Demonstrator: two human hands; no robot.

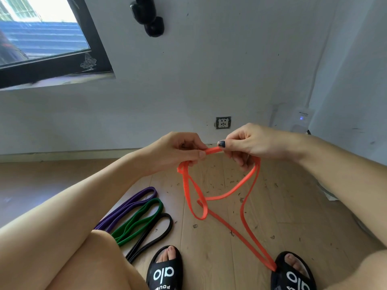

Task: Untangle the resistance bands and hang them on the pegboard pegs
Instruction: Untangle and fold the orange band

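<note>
Both forearms are bare, with no sleeves, watch or bracelets showing anywhere along them. The left hand (180, 150) wears no rings, and its nails are too hidden to judge. The right hand (251, 144) carries dark, near-black polish on the thumbnail; its other nails are turned out of sight. Both knees and thighs are bare as well, with no hem of clothing visible. On the feet are open-toed black slide sandals. The left sandal (164, 268) has large white lettering across its broad strap, and the right sandal (293, 273) bears the same white lettering. Toes show through both openings.
</note>
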